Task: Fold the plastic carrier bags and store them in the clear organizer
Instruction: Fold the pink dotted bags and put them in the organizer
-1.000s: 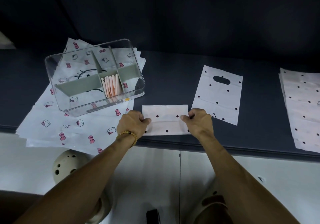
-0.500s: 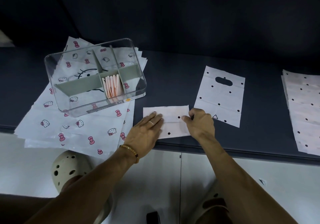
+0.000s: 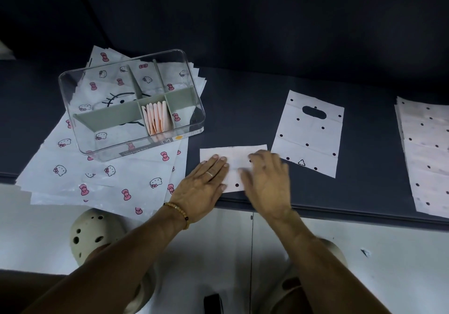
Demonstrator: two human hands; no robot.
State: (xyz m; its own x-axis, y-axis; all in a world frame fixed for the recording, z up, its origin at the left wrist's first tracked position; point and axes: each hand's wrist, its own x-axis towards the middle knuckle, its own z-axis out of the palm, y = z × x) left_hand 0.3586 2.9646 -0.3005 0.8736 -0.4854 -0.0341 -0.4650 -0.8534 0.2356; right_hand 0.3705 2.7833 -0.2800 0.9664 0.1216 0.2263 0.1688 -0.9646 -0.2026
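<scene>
While both hands are lying flat on it, the folded polka-dot bag [image 3: 234, 160] is sitting at the front edge of the dark table [image 3: 243, 109], a pale strip with black dots just right of the cat-print sheets. The left hand [image 3: 202, 187] is pressing palm down on the strip's left part, fingers straight and close together, a ring on one of them and a bead bracelet [image 3: 178, 212] circling the wrist. The right hand [image 3: 267, 180] is covering the strip's right part, fingers extended and slightly spread; it is motion-blurred, so the exact fingertip contact is hard to tell. The clear organizer [image 3: 132, 104] is standing to the upper left, well apart from the hands, resting on top of the stack of cat-print bags [image 3: 104, 177] that is fanning out beneath it toward the table edge. Grey dividers are splitting it into compartments, and the folded bags [image 3: 156, 118] are standing upright in a row in the narrow front middle compartment. An unfolded polka-dot bag [image 3: 309, 133] with a handle cutout is lying flat just right of the strip, nearly touching the right hand's fingers. A pile of polka-dot bags [image 3: 427, 153] is lying at the far right, cut off by the frame edge. Below the table two pale perforated shoes [image 3: 93, 233] are showing on a light floor [image 3: 401, 265].
</scene>
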